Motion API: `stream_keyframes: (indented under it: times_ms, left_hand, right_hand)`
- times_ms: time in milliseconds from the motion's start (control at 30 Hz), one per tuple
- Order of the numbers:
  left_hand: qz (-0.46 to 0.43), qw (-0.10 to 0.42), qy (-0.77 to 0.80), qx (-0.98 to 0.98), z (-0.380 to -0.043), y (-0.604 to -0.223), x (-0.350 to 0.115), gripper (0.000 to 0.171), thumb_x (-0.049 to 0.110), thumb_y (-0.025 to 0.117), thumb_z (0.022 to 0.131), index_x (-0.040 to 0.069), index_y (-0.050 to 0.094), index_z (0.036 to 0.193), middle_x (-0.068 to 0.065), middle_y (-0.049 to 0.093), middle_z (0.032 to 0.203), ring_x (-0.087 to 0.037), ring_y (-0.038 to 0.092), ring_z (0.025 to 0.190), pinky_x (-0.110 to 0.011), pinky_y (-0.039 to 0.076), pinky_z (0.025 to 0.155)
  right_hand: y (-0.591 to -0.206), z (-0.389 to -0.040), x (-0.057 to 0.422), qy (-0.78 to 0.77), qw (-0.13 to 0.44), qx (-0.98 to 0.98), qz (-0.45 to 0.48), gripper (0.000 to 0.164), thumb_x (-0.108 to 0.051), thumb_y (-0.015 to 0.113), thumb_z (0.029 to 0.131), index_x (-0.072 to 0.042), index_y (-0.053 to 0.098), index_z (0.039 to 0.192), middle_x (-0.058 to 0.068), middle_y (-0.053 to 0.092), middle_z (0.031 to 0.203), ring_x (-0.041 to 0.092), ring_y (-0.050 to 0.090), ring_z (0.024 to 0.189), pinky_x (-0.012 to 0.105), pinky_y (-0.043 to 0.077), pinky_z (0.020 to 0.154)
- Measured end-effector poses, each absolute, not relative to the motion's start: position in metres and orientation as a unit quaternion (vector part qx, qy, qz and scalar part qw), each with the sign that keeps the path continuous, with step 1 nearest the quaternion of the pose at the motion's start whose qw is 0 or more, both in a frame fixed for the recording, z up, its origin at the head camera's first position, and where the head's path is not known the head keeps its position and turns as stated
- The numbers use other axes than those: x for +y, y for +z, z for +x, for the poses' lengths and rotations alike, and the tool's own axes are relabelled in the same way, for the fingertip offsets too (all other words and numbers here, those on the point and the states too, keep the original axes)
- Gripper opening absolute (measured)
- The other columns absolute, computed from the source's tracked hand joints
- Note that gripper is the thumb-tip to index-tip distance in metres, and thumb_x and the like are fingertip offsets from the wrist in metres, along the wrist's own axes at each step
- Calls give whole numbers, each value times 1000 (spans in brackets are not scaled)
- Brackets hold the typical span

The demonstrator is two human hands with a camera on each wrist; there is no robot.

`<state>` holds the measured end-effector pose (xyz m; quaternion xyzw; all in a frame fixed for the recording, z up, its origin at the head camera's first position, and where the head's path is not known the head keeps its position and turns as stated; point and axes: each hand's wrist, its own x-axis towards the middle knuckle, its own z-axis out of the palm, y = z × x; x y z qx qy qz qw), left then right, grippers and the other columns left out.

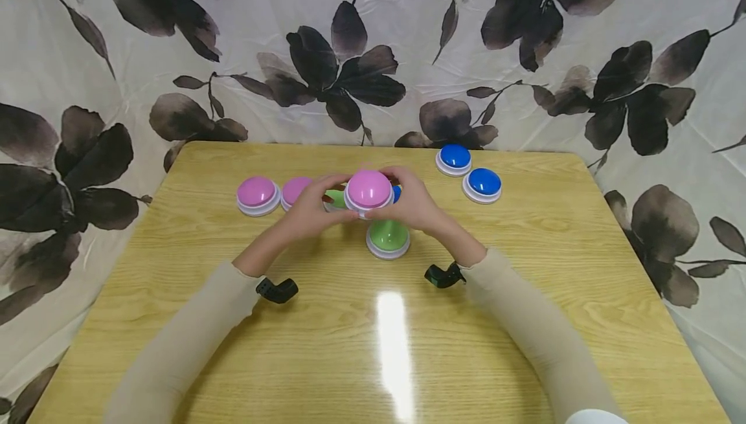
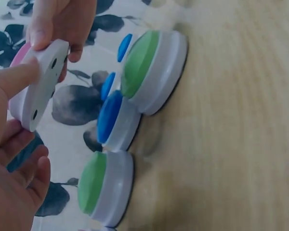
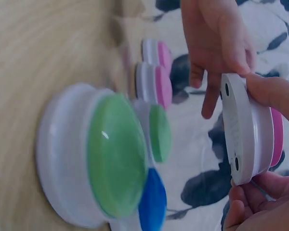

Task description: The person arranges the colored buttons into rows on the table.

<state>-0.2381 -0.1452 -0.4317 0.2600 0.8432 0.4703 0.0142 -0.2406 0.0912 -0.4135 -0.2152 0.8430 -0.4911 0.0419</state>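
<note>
Between both hands, raised above the table, is a pink push button (image 1: pixel 370 189) with a white base. My left hand (image 1: pixel 313 209) pinches its left side, and my right hand (image 1: pixel 412 202) pinches its right side. In the left wrist view the white underside (image 2: pixel 44 89) with small dark feet shows. Below and nearer me stands a green button (image 1: pixel 389 237). Behind the hands, a second green button (image 1: pixel 335 199) and a blue button (image 1: pixel 397 193) are partly hidden. Just left of my left hand is a pink button (image 1: pixel 295 189), partly covered by it.
Another pink button (image 1: pixel 257 193) stands at the left of the row. Two blue buttons, one farther back (image 1: pixel 454 157) and one nearer (image 1: pixel 483 183), are right of my right hand. The wooden table (image 1: pixel 326 346) ends at a floral cloth (image 1: pixel 280 16) behind.
</note>
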Motion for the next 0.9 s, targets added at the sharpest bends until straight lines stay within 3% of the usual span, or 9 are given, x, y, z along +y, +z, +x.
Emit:
stream_keyframes:
  times_ms: [200,433,600,900]
  left_hand:
    - [264,13,459,849,-220,-440,-154,67,30,83,78,12,54,136,-3,55,130,-19,51,114,-42,48,89]
    - [265,4,464,846,-205,-449,-164,65,24,87,74,12,58,131,-2,58,124,-19,52,110,-42,47,85]
    - [251,15,482,839,-198,-455,-171,65,22,87,74,13,58,132,-2,58,125,-20,52,112,-44,45,87]
    - [251,22,470,846,-202,-468,-176,69,23,88,73,12,56,133,-2,57,130,-20,52,115,-44,47,89]
  right_hand:
    - [-418,-221,83,-462,52,855,-230,82,-28,91,67,-5,51,134,7,51,124,21,50,110,42,47,94]
    - [-421,-211,81,-441,75,856,-259,78,-19,90,68,-3,53,134,9,55,126,23,52,110,42,47,94]
    - [-429,-209,76,-419,74,858,-289,77,-25,90,69,-1,54,132,10,57,124,22,54,107,45,48,93]
    - [-439,-216,69,-388,78,876,-278,75,-38,90,66,-9,60,128,-2,62,115,12,56,100,31,51,85]
